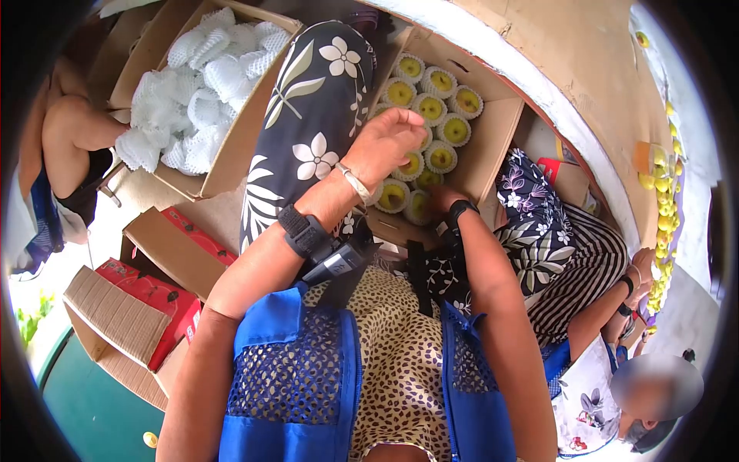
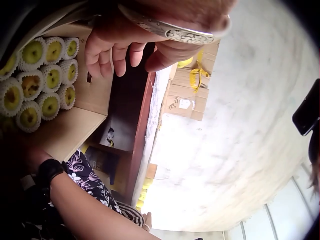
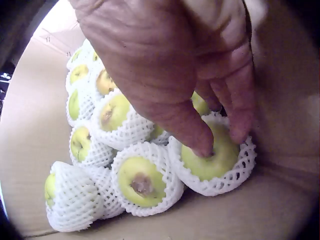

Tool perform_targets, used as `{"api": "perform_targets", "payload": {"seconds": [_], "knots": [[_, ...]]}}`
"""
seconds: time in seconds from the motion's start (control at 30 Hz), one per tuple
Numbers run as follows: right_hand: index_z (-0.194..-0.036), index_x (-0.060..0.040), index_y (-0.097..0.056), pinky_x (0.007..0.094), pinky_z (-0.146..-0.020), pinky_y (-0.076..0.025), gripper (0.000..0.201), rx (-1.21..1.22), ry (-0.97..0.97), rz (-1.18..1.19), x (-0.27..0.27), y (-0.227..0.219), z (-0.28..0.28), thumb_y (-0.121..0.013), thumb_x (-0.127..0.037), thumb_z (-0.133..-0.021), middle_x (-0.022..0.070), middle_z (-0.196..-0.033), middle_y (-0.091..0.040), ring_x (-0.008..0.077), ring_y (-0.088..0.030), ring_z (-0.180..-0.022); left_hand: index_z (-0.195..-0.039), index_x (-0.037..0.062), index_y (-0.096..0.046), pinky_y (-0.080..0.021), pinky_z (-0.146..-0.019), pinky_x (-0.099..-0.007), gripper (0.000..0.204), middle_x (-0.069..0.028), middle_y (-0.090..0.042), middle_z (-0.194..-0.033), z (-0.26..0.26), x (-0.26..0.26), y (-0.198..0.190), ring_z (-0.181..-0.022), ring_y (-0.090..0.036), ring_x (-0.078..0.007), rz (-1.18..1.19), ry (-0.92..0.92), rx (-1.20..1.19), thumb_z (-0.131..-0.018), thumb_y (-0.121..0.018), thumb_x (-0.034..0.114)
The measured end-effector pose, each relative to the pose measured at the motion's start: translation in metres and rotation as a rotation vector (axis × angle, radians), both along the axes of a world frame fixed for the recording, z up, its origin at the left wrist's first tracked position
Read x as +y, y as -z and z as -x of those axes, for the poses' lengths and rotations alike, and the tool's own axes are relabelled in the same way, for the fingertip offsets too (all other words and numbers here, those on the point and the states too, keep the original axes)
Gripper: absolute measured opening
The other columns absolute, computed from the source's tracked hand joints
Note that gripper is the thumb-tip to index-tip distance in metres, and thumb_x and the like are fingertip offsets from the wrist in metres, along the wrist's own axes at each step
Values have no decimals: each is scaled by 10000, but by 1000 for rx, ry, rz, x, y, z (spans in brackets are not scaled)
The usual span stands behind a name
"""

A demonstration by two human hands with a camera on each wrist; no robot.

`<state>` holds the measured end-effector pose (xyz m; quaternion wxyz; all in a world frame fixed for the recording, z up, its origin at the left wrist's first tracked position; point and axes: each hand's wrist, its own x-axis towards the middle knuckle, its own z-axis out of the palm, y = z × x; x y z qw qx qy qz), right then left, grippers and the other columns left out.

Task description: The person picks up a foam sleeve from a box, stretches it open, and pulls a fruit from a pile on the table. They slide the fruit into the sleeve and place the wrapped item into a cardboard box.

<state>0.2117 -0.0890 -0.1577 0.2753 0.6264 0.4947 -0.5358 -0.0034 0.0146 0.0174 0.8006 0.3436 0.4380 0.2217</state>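
In the head view my left hand (image 1: 385, 146) hovers over rows of yellow-green fruit (image 1: 441, 157) in white foam nets, inside a cardboard box (image 1: 493, 142). Its fingers hang loosely bent and hold nothing, as the left wrist view also shows of the hand (image 2: 120, 45). My right hand (image 1: 445, 202) reaches into the near right corner of that box. The right wrist view shows the right hand (image 3: 175, 75) with thumb and fingers on the top of a netted fruit (image 3: 212, 162) in the corner. A fruit with a brown patch (image 3: 142, 182) sits beside it.
At upper left, a carton (image 1: 223, 162) holds a pile of white foam nets (image 1: 204, 92). Red and brown cartons (image 1: 146, 308) stand at lower left. Another person's arm (image 1: 596, 316) is on the right, and a person's bare limb (image 1: 85, 127) shows at far left.
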Motion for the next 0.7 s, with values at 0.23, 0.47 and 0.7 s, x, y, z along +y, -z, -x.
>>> {"api": "perform_targets", "payload": {"seconds": [0.23, 0.47, 0.7], "knots": [[-1293, -114, -407, 364, -865, -458, 671, 66, -158, -233, -17, 41, -5, -686, -168, -686, 172, -1184, -539, 295, -548, -1060, -1095, 103, -514, -431, -821, -303, 228, -58, -577, -1082, 4, -2, 3, -961, -549, -144, -55, -7, 3, -868, -507, 123], [-1259, -125, -453, 358, -919, -424, 702, 90, -250, -161, -12, 28, 2, -747, -212, -627, 151, -1225, -514, 298, -519, -1102, -1100, 78, -523, -489, -723, -291, 245, -97, -598, -1061, 36, 15, -51, -889, -607, -179, -235, -239, -310, -856, -533, 97], [-1301, -137, -407, 350, -933, -417, 654, 35, -246, -158, -9, 24, 3, -652, -179, -696, 144, -1258, -488, 297, -491, -1134, -1136, 35, -500, -477, -662, -253, 284, -133, -590, -1088, 145, 50, -37, -835, -597, -169, -394, -513, -67, -860, -523, 98]]}}
